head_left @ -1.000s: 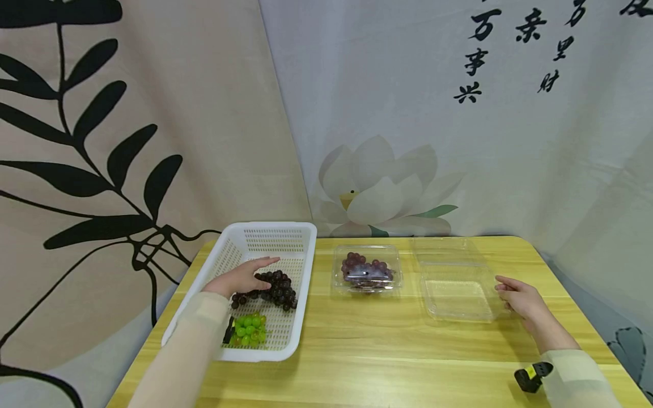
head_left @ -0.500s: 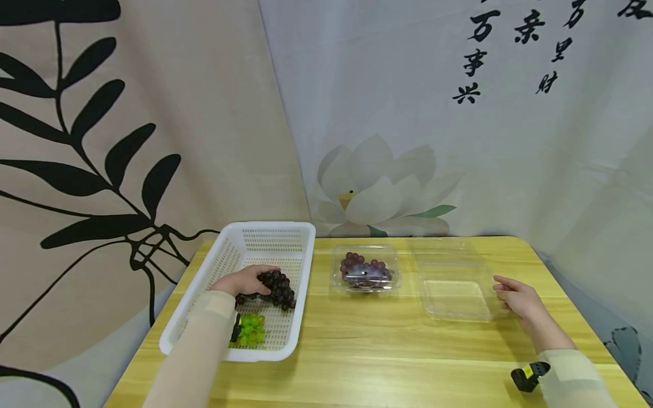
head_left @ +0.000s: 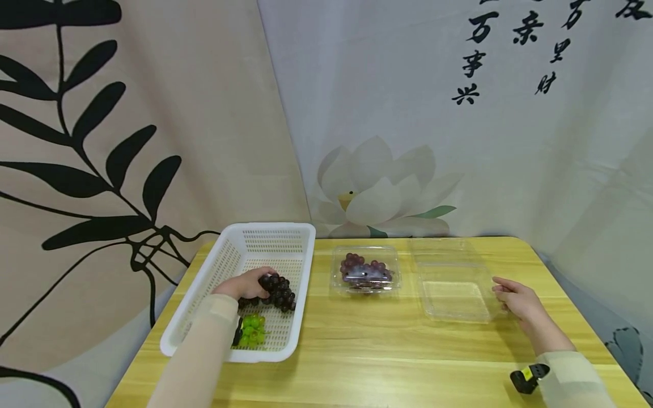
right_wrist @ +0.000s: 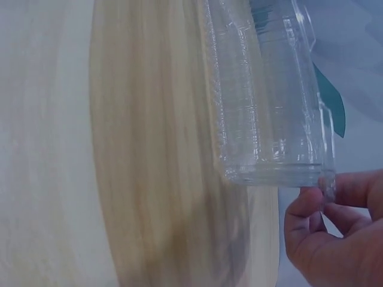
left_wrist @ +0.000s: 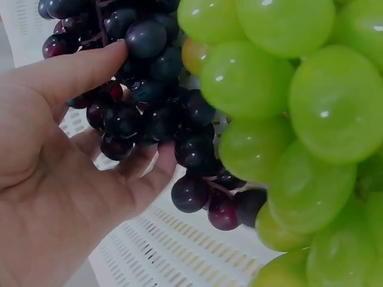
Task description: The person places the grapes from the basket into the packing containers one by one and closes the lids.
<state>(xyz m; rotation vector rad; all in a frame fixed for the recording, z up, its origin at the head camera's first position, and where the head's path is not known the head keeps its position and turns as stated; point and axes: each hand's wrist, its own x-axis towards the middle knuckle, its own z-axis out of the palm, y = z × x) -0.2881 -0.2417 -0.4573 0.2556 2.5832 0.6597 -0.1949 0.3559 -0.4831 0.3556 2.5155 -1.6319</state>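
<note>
In the white basket my left hand (head_left: pixel 248 283) grips a bunch of dark grapes (head_left: pixel 280 292). The left wrist view shows the thumb on top of the dark grapes (left_wrist: pixel 161 116) and the fingers curled beneath them. A bunch of green grapes (left_wrist: pixel 287 89) fills the right of that view; in the head view these green grapes (head_left: pixel 252 330) lie nearer me than the dark ones. At the right, my right hand (head_left: pixel 520 300) pinches the side rim of a clear plastic box (head_left: pixel 456 300) whose lid stands open. Thumb and fingers meet at the rim of this clear box (right_wrist: pixel 281 173) in the right wrist view.
The white perforated basket (head_left: pixel 306 272) stands on the left of the wooden table (head_left: pixel 377 351). Between it and the clear box sits a closed clear box (head_left: pixel 336 280) with red grapes (head_left: pixel 364 269) inside. A printed cloth (head_left: pixel 377 85) hangs behind the table.
My left hand has come down onto the dark grapes, and its fingers have closed from spread to curled around them. The right hand stays at the clear box's rim.
</note>
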